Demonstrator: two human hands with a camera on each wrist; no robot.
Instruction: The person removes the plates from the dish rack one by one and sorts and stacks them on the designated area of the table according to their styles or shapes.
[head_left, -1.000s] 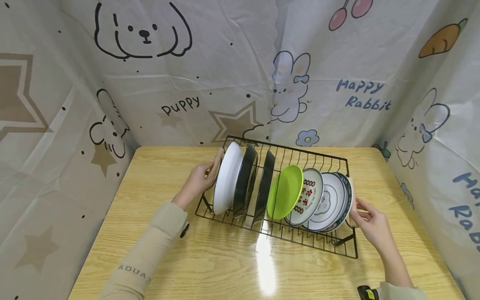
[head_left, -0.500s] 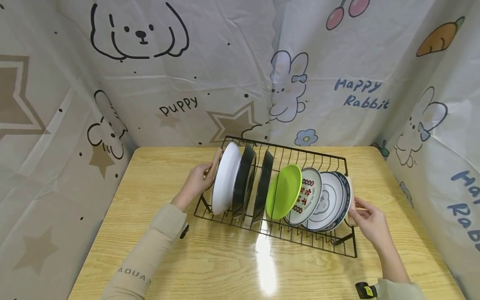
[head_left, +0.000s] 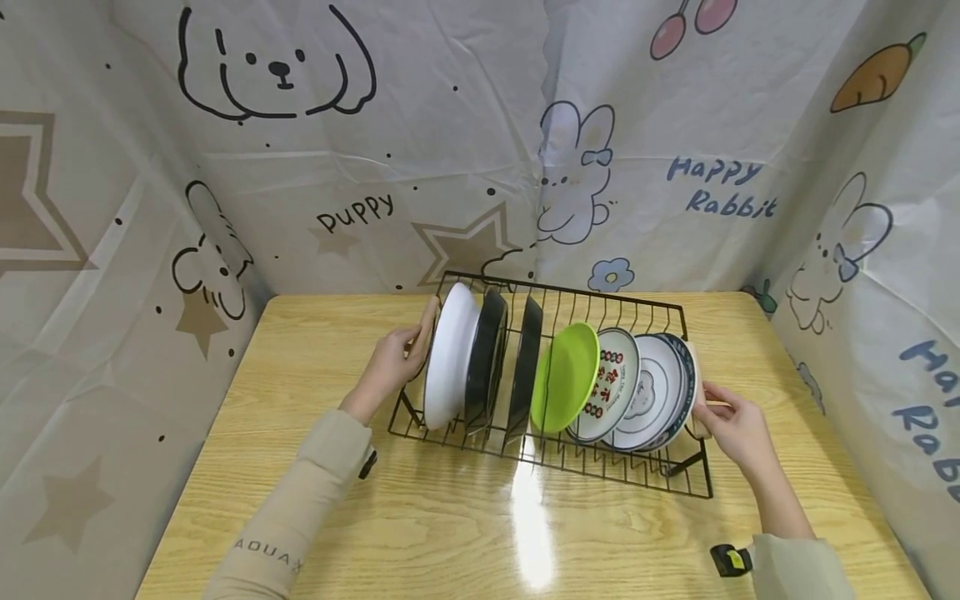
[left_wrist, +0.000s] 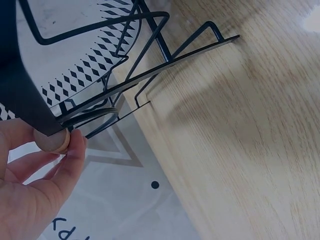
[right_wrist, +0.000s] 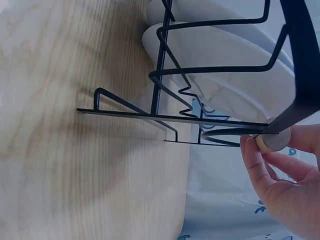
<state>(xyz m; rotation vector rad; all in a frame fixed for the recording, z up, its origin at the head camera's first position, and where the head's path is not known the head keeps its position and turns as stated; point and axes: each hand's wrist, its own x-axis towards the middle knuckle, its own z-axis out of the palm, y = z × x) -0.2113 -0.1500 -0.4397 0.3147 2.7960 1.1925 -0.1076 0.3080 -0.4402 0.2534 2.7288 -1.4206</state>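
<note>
A black wire dish rack (head_left: 555, 465) stands at a slant on the table, with a wooden handle at each end. My left hand (head_left: 390, 362) grips the left handle (head_left: 424, 333), and my right hand (head_left: 738, 425) pinches the right one (head_left: 697, 392). From left to right the rack holds a white dish (head_left: 448, 358), black plates (head_left: 525, 371), a lime green plate (head_left: 567, 377), a white plate with red writing (head_left: 615, 387) and blue-rimmed white plates (head_left: 651, 404). In both wrist views, fingers curl round the handle ends beside the rack's frame.
The light wooden table (head_left: 450, 533) extends in front of the rack and to both sides. White cloth (head_left: 322, 167) printed with cartoon animals hangs behind it and at left and right, close to the rack's back rail.
The rack's right end has shifted slightly back and left, with my right hand moving along on its handle. The left end has barely moved, and both hands keep their grip.
</note>
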